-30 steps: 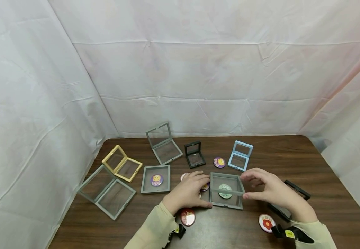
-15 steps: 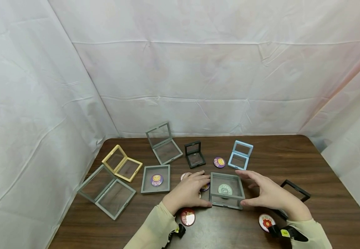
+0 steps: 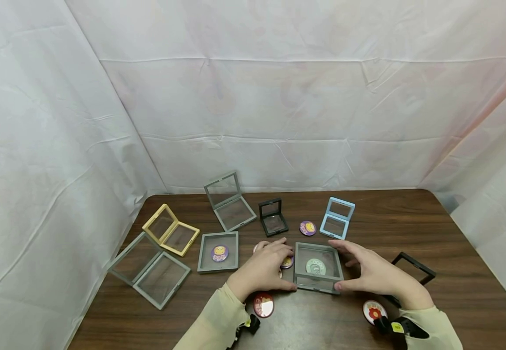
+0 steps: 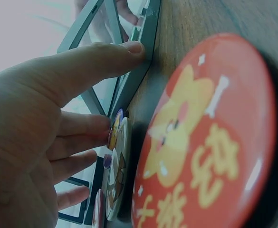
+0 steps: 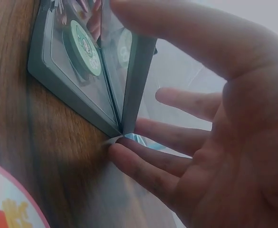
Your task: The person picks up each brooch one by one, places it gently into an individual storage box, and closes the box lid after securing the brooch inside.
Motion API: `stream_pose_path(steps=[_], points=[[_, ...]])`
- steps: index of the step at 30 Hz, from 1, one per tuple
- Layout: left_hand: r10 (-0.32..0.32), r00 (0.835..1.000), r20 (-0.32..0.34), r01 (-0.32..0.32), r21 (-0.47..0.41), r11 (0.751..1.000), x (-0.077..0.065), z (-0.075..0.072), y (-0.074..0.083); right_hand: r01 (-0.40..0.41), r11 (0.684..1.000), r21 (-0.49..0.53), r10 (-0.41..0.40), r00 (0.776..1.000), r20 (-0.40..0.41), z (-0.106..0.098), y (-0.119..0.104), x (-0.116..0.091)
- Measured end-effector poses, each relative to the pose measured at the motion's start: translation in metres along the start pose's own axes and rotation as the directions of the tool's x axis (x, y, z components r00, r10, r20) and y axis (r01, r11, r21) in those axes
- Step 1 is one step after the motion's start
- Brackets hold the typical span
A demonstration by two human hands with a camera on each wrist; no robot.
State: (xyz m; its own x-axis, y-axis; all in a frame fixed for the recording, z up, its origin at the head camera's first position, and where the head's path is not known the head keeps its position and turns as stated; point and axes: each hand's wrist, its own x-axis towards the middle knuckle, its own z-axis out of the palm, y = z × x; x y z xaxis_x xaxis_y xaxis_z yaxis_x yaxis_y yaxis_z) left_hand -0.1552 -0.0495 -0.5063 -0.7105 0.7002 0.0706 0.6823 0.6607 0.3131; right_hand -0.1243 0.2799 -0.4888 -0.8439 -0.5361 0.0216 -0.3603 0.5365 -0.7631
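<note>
A grey hinged display case [image 3: 318,277] lies in front of me with its clear lid partly lowered. Inside it is a round pale-green badge [image 5: 85,47]. My left hand [image 3: 262,267] rests at the case's left side, fingers loosely extended and thumb tip [image 4: 135,47] against the case's edge. On the opposite side, my right hand [image 3: 373,270] spans the lid, its thumb on the lid's free edge and its relaxed fingers near the hinge. Several badges lie beneath and beside my left hand, among them a purple-rimmed one [image 3: 287,262].
A red badge [image 3: 263,305] lies by the left wrist, a red-flower badge [image 3: 373,311] by the right. Behind stand open cases: yellow [image 3: 182,238], grey [image 3: 235,214], black [image 3: 275,224], light blue [image 3: 335,226]. A grey case [image 3: 205,265] holds a purple badge [image 3: 220,253].
The case's lid has tilted further down towards the front. My right hand has moved slightly left and forward with it, its thumb lower. The left hand has stayed in place.
</note>
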Motion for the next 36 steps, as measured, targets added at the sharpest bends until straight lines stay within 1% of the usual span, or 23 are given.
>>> stream_pose_path(steps=[3,7,11,14,17,21,25,30,36], points=[[-0.016,1.000,-0.020,0.016,-0.016,1.000,-0.001,-0.001,0.000,-0.004,1.000,-0.009,0.004,1.000,0.001,0.001,0.000,0.000],[-0.038,0.999,-0.023,0.037,-0.055,0.998,-0.002,-0.002,0.002,-0.013,1.000,-0.026,0.013,1.000,0.003,0.002,0.000,0.001],[-0.023,1.000,-0.021,0.021,-0.076,0.997,-0.002,-0.002,0.005,-0.038,0.998,-0.040,0.038,0.999,0.022,0.003,-0.001,0.001],[-0.003,1.000,-0.020,0.002,-0.068,0.998,-0.001,0.000,0.006,-0.045,0.998,-0.044,0.047,0.998,0.043,0.003,-0.002,0.001],[0.011,1.000,-0.008,-0.012,-0.051,0.999,0.000,0.001,0.008,-0.032,0.998,-0.050,0.035,0.998,0.048,0.006,-0.002,0.003],[0.012,1.000,0.009,-0.012,-0.036,0.999,0.000,0.002,0.009,-0.022,0.997,-0.072,0.025,0.999,0.045,0.008,-0.003,0.003],[0.006,1.000,0.022,-0.005,-0.031,0.999,0.000,0.002,0.010,-0.029,0.996,-0.084,0.034,0.998,0.062,0.008,-0.004,0.005],[0.015,1.000,0.017,-0.015,-0.011,1.000,0.001,0.003,0.010,-0.036,0.995,-0.096,0.044,0.996,0.079,0.008,-0.003,0.006],[0.011,1.000,0.020,-0.011,0.000,1.000,0.002,0.003,0.011,-0.024,0.996,-0.091,0.030,0.998,0.064,0.008,-0.004,0.005]])
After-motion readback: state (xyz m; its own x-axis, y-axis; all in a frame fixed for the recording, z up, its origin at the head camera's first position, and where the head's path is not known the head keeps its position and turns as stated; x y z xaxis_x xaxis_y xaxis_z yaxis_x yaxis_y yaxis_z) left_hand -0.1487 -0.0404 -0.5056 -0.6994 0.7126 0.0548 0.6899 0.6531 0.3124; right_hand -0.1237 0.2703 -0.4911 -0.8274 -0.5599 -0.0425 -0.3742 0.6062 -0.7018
